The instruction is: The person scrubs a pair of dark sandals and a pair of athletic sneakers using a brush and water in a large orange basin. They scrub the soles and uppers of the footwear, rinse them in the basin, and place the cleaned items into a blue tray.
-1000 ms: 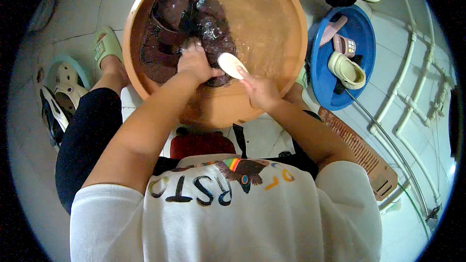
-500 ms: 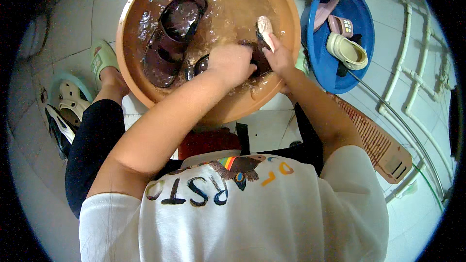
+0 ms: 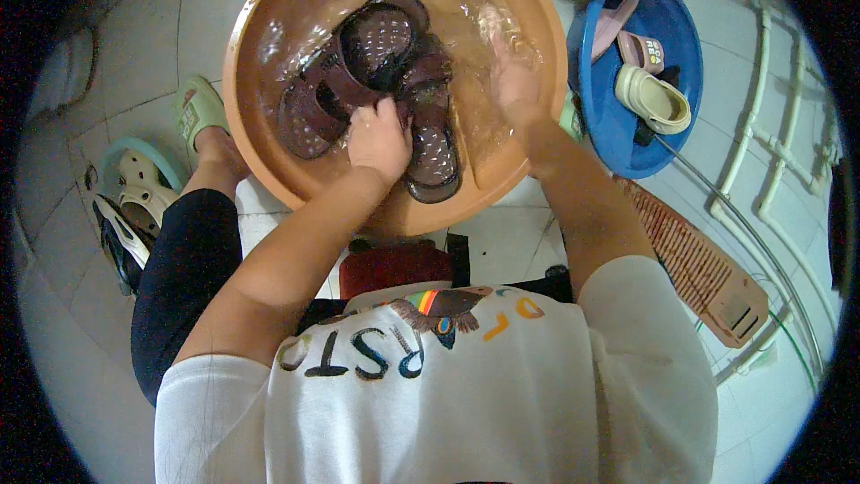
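Two dark brown slide sandals lie in water in a big orange basin [image 3: 235, 81]. One sandal [image 3: 309, 112] slants at the left; the other sandal [image 3: 433, 148] stands nearly lengthwise beside it, its strap against the first one's. My left hand [image 3: 381, 139] is closed at the inner edge of the right-hand sandal, its fingertips partly hidden between the two. On the basin's right side my right hand [image 3: 514, 81] is dipped in the water, apart from the sandals. Beyond its fingers shows a pale brush [image 3: 494, 25], blurred by ripples, which the hand appears to grip.
At the right, a blue tub [image 3: 609, 139] holds pink slippers [image 3: 640, 51] and a cream clog [image 3: 652, 100]. A brown slatted board [image 3: 690, 260] leans near white pipes [image 3: 748, 143]. Left of my leg, a pale green basin [image 3: 166, 159] holds cream clogs [image 3: 143, 184].
My left hand has moved left with the right-hand sandal, bringing it against the other one. My right hand has come off the sandal and lowered the brush into the water.
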Demonstrator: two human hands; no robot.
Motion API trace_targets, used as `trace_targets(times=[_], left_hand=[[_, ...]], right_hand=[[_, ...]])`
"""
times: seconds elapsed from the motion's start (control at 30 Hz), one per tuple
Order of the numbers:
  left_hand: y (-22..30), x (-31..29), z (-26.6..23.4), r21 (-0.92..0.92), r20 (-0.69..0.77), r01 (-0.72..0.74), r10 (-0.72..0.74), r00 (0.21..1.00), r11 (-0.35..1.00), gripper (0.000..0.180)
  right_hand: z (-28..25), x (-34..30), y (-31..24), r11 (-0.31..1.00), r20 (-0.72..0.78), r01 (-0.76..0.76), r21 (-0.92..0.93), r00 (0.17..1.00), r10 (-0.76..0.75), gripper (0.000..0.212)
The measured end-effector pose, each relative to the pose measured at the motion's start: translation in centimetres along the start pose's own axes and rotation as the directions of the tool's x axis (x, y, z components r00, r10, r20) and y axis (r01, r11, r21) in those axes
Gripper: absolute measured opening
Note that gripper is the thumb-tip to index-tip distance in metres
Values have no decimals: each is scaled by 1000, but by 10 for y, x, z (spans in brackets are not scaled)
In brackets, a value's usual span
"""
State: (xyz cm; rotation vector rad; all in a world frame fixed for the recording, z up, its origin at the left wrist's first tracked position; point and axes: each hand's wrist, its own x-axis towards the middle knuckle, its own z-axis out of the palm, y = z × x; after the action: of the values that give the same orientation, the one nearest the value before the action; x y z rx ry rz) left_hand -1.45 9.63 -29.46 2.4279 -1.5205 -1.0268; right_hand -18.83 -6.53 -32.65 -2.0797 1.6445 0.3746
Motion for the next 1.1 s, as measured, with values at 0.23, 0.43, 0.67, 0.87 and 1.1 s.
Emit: trace_targets(times=[0.23, 0.43, 0.67, 0.87, 1.1], left_hand=[[-5, 0, -14, 276, 274, -421, 349, 896, 864, 29], [9, -6, -11, 177, 420, -257, 163, 893, 950, 21], [-16, -13, 5, 294, 82, -373, 366, 927, 880, 45], [-8, -6, 6, 351, 392, -527, 389, 833, 774, 52], [-17, -9, 10, 216, 377, -462, 364, 852, 860, 50]], right_hand=[[14, -64, 19, 910, -11, 351, 222, 934, -358, 41], [-10, -93, 30, 984, -14, 180, -7, 984, -180, 41], [-19, -80, 36, 916, 71, 380, 131, 918, -391, 41], [13, 8, -91, 764, 377, 644, -38, 718, -586, 31], [-11, 29, 10, 573, 195, 618, 538, 570, -798, 30]])
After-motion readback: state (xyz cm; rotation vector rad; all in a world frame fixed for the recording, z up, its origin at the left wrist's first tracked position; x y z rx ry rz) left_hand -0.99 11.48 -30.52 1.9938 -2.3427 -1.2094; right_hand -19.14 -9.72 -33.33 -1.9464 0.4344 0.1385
